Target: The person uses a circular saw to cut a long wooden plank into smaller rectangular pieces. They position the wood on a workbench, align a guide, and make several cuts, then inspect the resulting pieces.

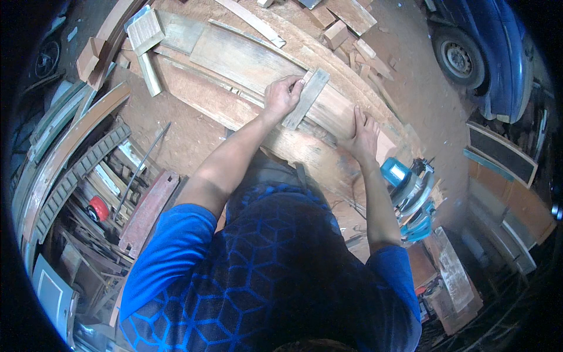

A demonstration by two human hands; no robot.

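A long pale wooden board [246, 61] lies on the workbench in front of me. Across it sits a short grey wooden strip [307, 100], set crosswise. My left hand [282, 97] is closed at the strip's left edge, its thumb and fingers pinched against it near the far end. Farther right, my right hand [365, 139] rests on the board's near edge and right-hand part, fingers stretched out over the wood. The underside of both hands is hidden.
A blue-green power saw [404, 176] stands right of my right hand. Wooden offcuts [337, 35] lie beyond the bench, and a wooden piece with a handle-like leg [146, 35] stands at far left. Stacked timber [76, 158] lines the left; a blue car [498, 58] is at upper right.
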